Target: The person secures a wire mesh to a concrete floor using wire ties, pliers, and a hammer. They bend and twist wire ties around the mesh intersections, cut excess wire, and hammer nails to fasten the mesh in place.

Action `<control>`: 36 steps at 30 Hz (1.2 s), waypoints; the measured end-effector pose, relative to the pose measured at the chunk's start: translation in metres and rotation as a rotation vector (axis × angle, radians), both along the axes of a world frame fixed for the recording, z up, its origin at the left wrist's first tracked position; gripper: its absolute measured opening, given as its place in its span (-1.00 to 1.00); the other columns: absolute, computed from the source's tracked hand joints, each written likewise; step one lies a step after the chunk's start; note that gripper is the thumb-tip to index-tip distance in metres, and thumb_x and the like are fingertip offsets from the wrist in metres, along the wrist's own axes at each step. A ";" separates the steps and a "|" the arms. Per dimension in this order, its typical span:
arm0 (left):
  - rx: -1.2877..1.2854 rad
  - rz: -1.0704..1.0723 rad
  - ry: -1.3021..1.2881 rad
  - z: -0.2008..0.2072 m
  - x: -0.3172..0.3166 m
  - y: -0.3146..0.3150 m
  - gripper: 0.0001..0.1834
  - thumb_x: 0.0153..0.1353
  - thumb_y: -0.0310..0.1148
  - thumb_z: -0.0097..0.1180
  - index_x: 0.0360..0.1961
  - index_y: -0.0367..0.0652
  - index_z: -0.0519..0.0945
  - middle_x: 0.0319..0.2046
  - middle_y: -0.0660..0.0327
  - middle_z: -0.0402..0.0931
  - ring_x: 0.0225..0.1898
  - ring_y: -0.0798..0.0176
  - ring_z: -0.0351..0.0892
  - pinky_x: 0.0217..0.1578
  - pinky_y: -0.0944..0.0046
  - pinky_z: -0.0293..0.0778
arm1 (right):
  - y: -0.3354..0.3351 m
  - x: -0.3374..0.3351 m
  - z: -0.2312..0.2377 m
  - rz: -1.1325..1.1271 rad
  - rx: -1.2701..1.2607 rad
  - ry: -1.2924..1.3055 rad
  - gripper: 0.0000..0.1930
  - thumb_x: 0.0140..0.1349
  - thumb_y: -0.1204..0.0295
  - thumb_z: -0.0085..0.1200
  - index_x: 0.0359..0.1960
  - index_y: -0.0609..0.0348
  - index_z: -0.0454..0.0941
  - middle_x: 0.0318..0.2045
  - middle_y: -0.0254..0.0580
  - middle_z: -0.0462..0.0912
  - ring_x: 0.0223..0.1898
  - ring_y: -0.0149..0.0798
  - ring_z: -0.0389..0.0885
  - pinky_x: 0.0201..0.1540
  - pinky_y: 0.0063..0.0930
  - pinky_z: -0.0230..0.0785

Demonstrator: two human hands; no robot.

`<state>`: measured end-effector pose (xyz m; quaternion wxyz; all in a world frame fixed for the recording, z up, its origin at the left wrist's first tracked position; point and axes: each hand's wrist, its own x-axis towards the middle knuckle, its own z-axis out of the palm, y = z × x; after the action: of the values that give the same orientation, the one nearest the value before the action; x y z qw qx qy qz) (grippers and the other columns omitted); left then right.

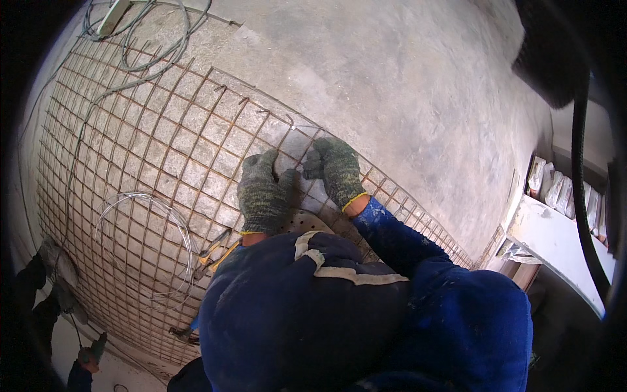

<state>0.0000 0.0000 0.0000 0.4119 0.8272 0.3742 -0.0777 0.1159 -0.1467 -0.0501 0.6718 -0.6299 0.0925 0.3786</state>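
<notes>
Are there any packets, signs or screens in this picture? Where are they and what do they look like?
Packets: a row of pale, whitish flat bags standing upright side by side at the right edge, behind a white ledge; their print is too small to make out.
Signs, labels, screens: none in view.

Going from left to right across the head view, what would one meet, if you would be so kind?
A coil of thin wire lying on the rusty steel mesh → the left hand in a grey-green glove → the right hand, gloved alike, both on the mesh → bare concrete floor → white packets on a pale shelf at the right edge.
</notes>
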 end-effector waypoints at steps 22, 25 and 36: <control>0.165 -0.040 0.015 -0.016 0.011 0.011 -0.59 0.19 -0.14 0.34 0.02 -0.06 0.64 -0.09 0.01 0.60 -0.01 -0.09 0.63 0.02 -0.07 0.54 | 0.027 0.024 0.019 -0.079 0.041 0.369 -0.76 0.46 0.35 0.06 -0.29 0.29 0.63 -0.37 0.00 0.72 -0.44 -0.01 0.72 -0.46 -0.07 0.52; 0.172 -0.049 0.095 -0.015 0.016 0.012 -0.62 0.20 -0.11 0.33 -0.03 -0.05 0.66 -0.07 -0.01 0.62 0.02 -0.12 0.64 0.03 -0.10 0.55 | 0.029 0.029 0.026 0.144 -0.133 0.162 -0.73 0.47 0.39 0.02 -0.36 0.29 0.62 -0.45 0.00 0.69 -0.57 -0.07 0.67 -0.56 -0.14 0.48; 0.213 -0.117 0.163 -0.025 0.022 0.020 -0.70 0.29 -0.10 0.23 -0.17 -0.09 0.69 -0.14 -0.05 0.65 -0.06 -0.15 0.68 -0.06 -0.12 0.57 | 0.031 0.029 0.023 0.344 -0.252 0.035 -0.77 0.41 0.39 0.05 -0.37 0.26 0.63 -0.44 -0.06 0.70 -0.60 -0.11 0.65 -0.56 -0.20 0.47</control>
<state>0.0220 0.0196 -0.0255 0.2847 0.8776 0.3639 -0.1281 0.1449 -0.1157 -0.0272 0.5116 -0.7086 0.0418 0.4842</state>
